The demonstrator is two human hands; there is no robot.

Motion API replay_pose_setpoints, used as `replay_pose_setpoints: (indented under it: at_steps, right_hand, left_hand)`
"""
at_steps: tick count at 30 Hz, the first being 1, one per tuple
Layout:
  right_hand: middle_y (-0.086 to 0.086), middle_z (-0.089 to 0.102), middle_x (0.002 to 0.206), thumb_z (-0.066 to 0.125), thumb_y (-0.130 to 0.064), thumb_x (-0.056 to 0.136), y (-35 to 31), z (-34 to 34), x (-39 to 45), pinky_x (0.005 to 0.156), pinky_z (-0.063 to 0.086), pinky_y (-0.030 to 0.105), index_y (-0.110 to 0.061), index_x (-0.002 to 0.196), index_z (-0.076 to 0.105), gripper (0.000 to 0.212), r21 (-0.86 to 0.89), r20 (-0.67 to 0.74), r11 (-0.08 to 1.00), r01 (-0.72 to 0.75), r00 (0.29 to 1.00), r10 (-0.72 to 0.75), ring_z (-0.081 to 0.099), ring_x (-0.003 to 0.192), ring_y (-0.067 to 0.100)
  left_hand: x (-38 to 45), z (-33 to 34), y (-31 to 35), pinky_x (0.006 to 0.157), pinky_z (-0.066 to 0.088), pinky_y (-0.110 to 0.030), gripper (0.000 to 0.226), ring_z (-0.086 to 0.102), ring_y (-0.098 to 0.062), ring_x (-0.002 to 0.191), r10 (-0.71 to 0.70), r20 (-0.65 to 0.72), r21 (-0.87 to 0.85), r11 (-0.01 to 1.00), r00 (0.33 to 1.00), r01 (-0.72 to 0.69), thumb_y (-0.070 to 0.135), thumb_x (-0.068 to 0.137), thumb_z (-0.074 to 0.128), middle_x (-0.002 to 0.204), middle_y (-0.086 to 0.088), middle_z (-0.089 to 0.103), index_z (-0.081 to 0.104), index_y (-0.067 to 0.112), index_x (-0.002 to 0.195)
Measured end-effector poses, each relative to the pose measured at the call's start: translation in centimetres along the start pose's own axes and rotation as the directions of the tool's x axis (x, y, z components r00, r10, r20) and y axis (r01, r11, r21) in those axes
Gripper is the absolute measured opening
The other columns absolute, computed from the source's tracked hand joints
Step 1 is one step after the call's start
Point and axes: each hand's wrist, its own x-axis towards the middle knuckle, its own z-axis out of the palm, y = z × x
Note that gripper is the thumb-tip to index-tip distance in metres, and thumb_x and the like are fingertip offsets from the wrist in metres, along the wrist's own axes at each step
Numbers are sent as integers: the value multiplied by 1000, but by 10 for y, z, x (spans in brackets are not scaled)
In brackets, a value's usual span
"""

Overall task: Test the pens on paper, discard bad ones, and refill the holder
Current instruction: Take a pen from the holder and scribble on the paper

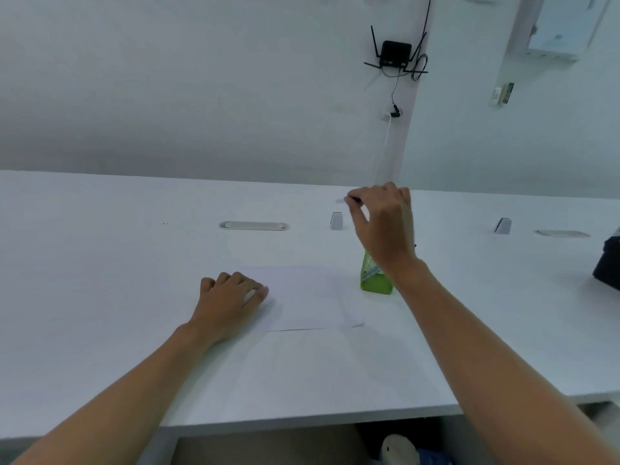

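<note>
1. The left hand point(231, 298) rests on the white desk point(100, 297) nearest the person, fingers curled loosely, holding nothing; its fingertips press the left edge of a sheet of paper point(308, 297).
2. The paper lies flat between the two forearms, just right of the left hand.
3. A green mesh pen holder point(374, 278) stands upright just past the paper's right edge, directly under the right wrist, which hides its top.
4. The right hand point(382, 223) hovers above and beyond the holder, thumb and fingertips pinched on something thin and blurred, likely a pen.
5. Farther off, a black router point(396, 55) hangs on the wall.
</note>
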Motion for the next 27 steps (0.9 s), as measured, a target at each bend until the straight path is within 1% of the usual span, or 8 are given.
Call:
replay_pose_setpoints:
  at_steps: [2, 4, 7, 10, 15, 18, 24, 27]
  right_hand:
    - [-1, 73, 79, 73, -17, 98, -17, 13, -12, 76, 44, 38, -14, 95, 77, 6, 195, -30, 980, -40, 998, 47, 62, 72, 23]
    - [-3, 76, 82, 77, -12, 95, -35, 25, -27, 72, 49, 33, -12, 95, 78, 1, 418, 46, 899, -134, 991, 126, 64, 69, 11]
    - [-5, 77, 79, 82, -6, 90, -59, 44, -53, 68, 54, 22, -9, 92, 80, 4, 634, 288, 681, -366, 929, 231, 64, 67, -1]
    - [0, 79, 79, 82, -7, 89, -70, 58, -73, 76, 62, 29, -7, 95, 79, 6, 671, 494, 463, -580, 814, 306, 75, 72, 15]
    - [4, 80, 83, 82, -4, 90, -70, 72, -83, 79, 59, 22, -4, 109, 81, 19, 606, 707, 204, -769, 638, 306, 75, 73, 16]
    - [0, 80, 78, 83, -5, 88, -72, 75, -82, 76, 58, 19, -6, 104, 83, 16, 568, 736, 184, -802, 595, 322, 72, 68, 12]
    - [-3, 79, 76, 85, -7, 86, -90, 71, -80, 74, 57, 16, -11, 100, 85, 14, 570, 677, 239, -786, 614, 406, 69, 66, 7]
    - [-5, 78, 80, 84, -9, 88, -96, 67, -80, 72, 53, 11, -13, 101, 85, 14, 573, 629, 328, -751, 659, 412, 67, 69, 2]
  left_hand:
    - [6, -2, 4, 102, 26, -38, 54, 55, -11, 113, 11, -81, -98, 995, 997, -19, 62, 103, 21, 107, 20, 66, 70, 39, 107]
    - [15, -5, 11, 101, 33, -38, 59, 60, -9, 107, -18, -194, -342, 938, 981, -50, 62, 105, 22, 101, 19, 72, 74, 34, 106]
    - [32, -19, 27, 93, 47, -30, 49, 68, -6, 100, -162, -213, -765, 641, 964, -62, 55, 109, 34, 108, 16, 77, 75, 30, 116]
    - [41, -26, 40, 84, 47, -28, 32, 68, -1, 97, -238, -192, -895, 440, 952, -71, 38, 111, 43, 118, 13, 77, 75, 31, 113]
    - [45, -14, 34, 87, 47, -29, 23, 65, -3, 100, -277, -151, -951, 304, 949, -62, 33, 106, 57, 114, 9, 79, 71, 18, 118]
    - [48, -12, 34, 89, 46, -23, 23, 64, 0, 95, -314, -177, -957, 276, 933, -88, 31, 105, 58, 110, 8, 80, 71, 16, 116]
    - [49, -9, 40, 86, 46, -22, 26, 52, -7, 81, -473, -163, -980, 179, 866, -86, 36, 103, 63, 103, 10, 81, 75, 16, 114]
    - [48, -8, 43, 82, 44, -19, 29, 49, -7, 78, -527, -137, -988, 132, 839, -78, 39, 101, 65, 104, 11, 81, 76, 14, 110]
